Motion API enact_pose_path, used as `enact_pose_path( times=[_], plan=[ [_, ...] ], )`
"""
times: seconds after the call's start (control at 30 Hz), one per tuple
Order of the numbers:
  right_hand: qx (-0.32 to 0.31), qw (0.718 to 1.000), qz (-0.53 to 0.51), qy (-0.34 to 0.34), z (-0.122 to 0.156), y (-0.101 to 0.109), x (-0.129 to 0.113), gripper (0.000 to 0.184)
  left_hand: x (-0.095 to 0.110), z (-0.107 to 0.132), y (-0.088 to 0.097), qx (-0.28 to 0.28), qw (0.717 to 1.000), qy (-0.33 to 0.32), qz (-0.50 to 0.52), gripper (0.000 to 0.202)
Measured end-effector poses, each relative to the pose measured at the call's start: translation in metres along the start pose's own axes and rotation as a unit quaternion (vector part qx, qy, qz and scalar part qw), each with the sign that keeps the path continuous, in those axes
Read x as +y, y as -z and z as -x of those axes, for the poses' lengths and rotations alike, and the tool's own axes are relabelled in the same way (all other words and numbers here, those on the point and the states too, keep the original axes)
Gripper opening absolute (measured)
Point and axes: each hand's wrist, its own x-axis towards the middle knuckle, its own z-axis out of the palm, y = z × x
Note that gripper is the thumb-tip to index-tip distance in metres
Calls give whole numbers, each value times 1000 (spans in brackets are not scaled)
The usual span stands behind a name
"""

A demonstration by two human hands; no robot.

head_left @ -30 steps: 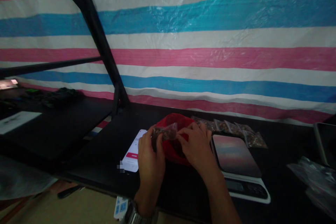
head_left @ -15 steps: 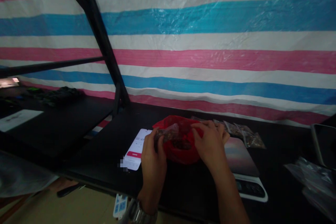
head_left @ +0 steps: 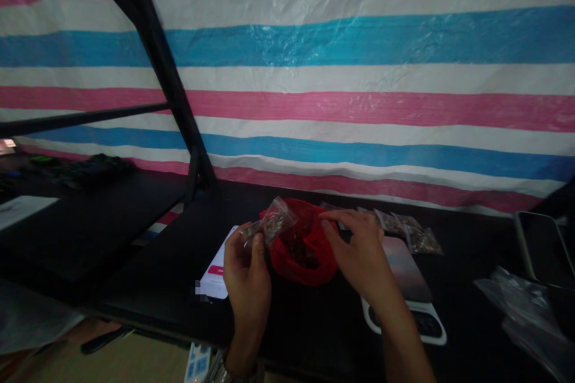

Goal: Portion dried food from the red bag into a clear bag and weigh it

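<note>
My left hand (head_left: 247, 281) is closed on a small clear plastic bag (head_left: 277, 219) with brownish bits inside, held tilted over the left rim of a red plastic bag (head_left: 303, 272). The red bag stands open on the black table, with dark brown small pieces in it. At its right rim is my right hand (head_left: 357, 245), thumb and fingers stretched out and apart; whether the fingertips touch the red plastic is hard to make out. Behind my right forearm lies a kitchen scale (head_left: 406, 269) with a white front panel. Left of my left hand, a lit phone (head_left: 218, 278) lies partly covered.
Several small filled clear bags (head_left: 417, 236) lie behind the scale. At the right are loose empty plastic bags (head_left: 525, 305) and a dark-screened device (head_left: 543, 248). A black metal post (head_left: 168, 78) rises at the left, before a striped tarp (head_left: 359, 42).
My left hand has lifted the small clear bag up and left, out of the red bag's mouth. My right hand's fingers have straightened at the red rim, and the view has shifted slightly.
</note>
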Motion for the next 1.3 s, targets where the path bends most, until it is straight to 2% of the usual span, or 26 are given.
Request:
enact_pose_path(
  times=[0.1, 0.2, 0.3, 0.4, 0.53, 0.67, 0.8, 0.93, 1.13, 1.3],
  plan=[
    [-71, 995, -74, 6, 3, -1, -2, 21, 5, 5, -4, -33, 997, 38, 50, 38],
    [-76, 994, -84, 0, 3, -2, 3, 24, 9, 7, -7, -70, 992, 59, 83, 42],
    [-52, 998, 30, -4, 3, -1, 13, 20, 9, 5, -7, -54, 987, 92, 116, 47],
    [-59, 987, 146, 21, 7, -4, 19, 18, 6, 1, -5, -50, 983, 114, 131, 48],
    [-117, 970, 206, 54, 13, -18, 18, 29, 3, 1, -6, -60, 986, 117, 103, 46],
    [-135, 963, 232, 7, 11, -30, 18, 38, 1, 3, -9, -61, 987, 117, 96, 46],
    [-151, 951, 267, -39, 8, -33, 23, 34, -1, 2, -10, -67, 988, 101, 93, 42],
    [-182, 942, 281, -33, 8, -36, 32, 24, -3, -2, -6, -66, 990, 91, 84, 40],
    [-170, 945, 276, -32, 6, -39, 38, 20, -5, -6, -1, -61, 988, 103, 96, 42],
    [-150, 961, 229, -43, 1, -28, 25, 18, -2, -9, 2, -54, 986, 109, 112, 45]
  ],
)
